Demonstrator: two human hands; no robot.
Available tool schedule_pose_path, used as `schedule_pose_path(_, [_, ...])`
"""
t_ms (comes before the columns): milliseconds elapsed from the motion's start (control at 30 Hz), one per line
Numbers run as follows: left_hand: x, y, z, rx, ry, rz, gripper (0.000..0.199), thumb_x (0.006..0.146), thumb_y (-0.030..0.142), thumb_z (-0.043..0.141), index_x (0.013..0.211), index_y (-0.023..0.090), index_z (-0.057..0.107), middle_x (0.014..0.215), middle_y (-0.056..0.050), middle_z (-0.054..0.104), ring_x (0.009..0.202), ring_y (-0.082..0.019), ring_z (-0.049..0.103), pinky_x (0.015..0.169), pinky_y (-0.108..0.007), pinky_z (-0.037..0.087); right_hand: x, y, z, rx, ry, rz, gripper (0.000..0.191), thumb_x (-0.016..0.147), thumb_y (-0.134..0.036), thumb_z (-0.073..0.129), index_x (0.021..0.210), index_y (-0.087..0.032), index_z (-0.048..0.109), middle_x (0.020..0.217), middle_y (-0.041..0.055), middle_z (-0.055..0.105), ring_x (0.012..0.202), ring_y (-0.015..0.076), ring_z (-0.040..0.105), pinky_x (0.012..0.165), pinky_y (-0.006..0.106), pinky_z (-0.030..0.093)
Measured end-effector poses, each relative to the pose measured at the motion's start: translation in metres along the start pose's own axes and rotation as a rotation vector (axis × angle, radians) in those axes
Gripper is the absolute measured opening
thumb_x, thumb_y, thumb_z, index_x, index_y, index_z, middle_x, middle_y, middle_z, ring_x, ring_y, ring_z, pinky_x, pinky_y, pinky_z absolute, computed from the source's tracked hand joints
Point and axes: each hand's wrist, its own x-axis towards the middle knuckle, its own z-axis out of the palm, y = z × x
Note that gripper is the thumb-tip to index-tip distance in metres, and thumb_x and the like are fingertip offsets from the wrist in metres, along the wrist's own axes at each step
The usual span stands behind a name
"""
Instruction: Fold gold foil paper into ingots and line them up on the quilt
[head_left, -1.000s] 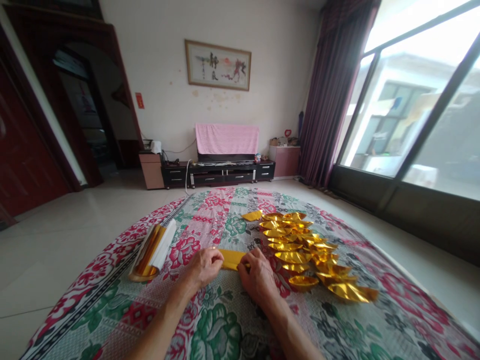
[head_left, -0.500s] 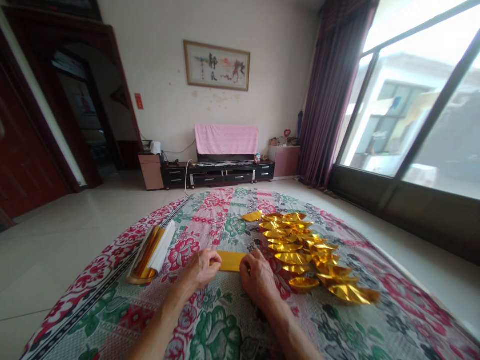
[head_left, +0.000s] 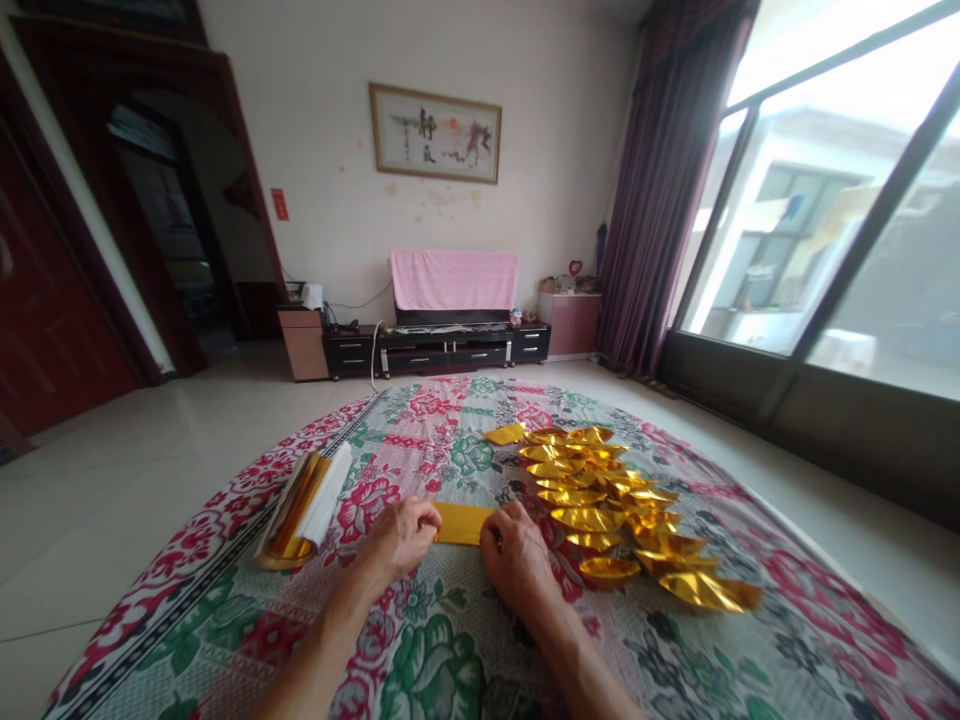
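Note:
A folded strip of gold foil paper (head_left: 459, 524) lies flat between my hands, near the middle of the table. My left hand (head_left: 409, 532) is closed on its left end, fingers pinched together. At the other end my right hand (head_left: 514, 545) grips the strip with curled fingers; its fingertips are partly hidden. To the right sit several boat-shaped gold paper ingots (head_left: 589, 519) in overlapping rows. One flatter folded gold piece (head_left: 505, 434) lies at the far left of these rows.
A curled stack of gold and white paper sheets (head_left: 304, 510) lies on the left of the table. Flowered cloth (head_left: 431, 665) covers the round table. Beyond it stand a low black cabinet (head_left: 450, 352) and a pink cloth (head_left: 454, 280) over a screen-like shape.
Both hands keep hold of the strip in nearly the same place. The left fingers have shifted very slightly; the ingots and paper stack stay put.

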Motion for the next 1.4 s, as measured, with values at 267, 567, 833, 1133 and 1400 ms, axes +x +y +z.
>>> schedule_pose_path(267, [0.001, 0.000, -0.004, -0.023, -0.024, -0.010, 0.018, 0.070, 0.021, 0.052, 0.074, 0.022, 0.070, 0.072, 0.001, 0.068, 0.069, -0.012, 0.059, 0.063, -0.020, 0.037, 0.001, -0.001, -0.001, -0.009, -0.023, 0.011, 0.019, 0.081, -0.016, 0.047, 0.068, -0.018, 0.059, 0.078, 0.0038, 0.054, 0.071, 0.0124, 0.051, 0.061, 0.020, 0.035])
schedule_pose_path(567, [0.001, 0.006, -0.012, -0.005, -0.086, -0.064, 0.019, 0.072, 0.024, 0.051, 0.076, 0.021, 0.069, 0.069, 0.002, 0.068, 0.066, -0.010, 0.059, 0.059, -0.019, 0.035, 0.001, -0.002, -0.002, -0.018, -0.053, 0.024, 0.020, 0.083, -0.017, 0.045, 0.069, -0.017, 0.059, 0.079, 0.0042, 0.054, 0.072, 0.0124, 0.051, 0.062, 0.020, 0.034])
schedule_pose_path(833, [0.000, 0.009, -0.013, 0.034, -0.070, -0.077, 0.016, 0.074, 0.026, 0.053, 0.074, 0.021, 0.068, 0.066, 0.003, 0.066, 0.064, -0.009, 0.057, 0.057, -0.018, 0.031, 0.001, -0.001, -0.001, -0.018, -0.054, 0.030, 0.019, 0.082, -0.017, 0.045, 0.069, -0.017, 0.059, 0.079, 0.0039, 0.054, 0.072, 0.0117, 0.051, 0.062, 0.020, 0.033])
schedule_pose_path(1133, [0.000, 0.007, -0.011, 0.047, -0.053, -0.052, 0.015, 0.076, 0.028, 0.052, 0.075, 0.021, 0.066, 0.068, 0.002, 0.067, 0.066, -0.010, 0.057, 0.059, -0.020, 0.031, 0.001, 0.000, 0.000, -0.017, -0.050, 0.037, 0.020, 0.082, -0.017, 0.045, 0.069, -0.017, 0.059, 0.079, 0.0037, 0.054, 0.071, 0.0113, 0.051, 0.062, 0.019, 0.033])
schedule_pose_path(1400, [0.001, 0.006, -0.007, 0.108, -0.056, -0.080, 0.015, 0.077, 0.029, 0.052, 0.077, 0.022, 0.066, 0.073, -0.001, 0.068, 0.070, -0.012, 0.059, 0.060, -0.022, 0.031, 0.001, 0.000, -0.001, -0.017, -0.053, 0.037, 0.020, 0.082, -0.017, 0.045, 0.069, -0.017, 0.059, 0.079, 0.0040, 0.054, 0.071, 0.0119, 0.051, 0.062, 0.019, 0.034])
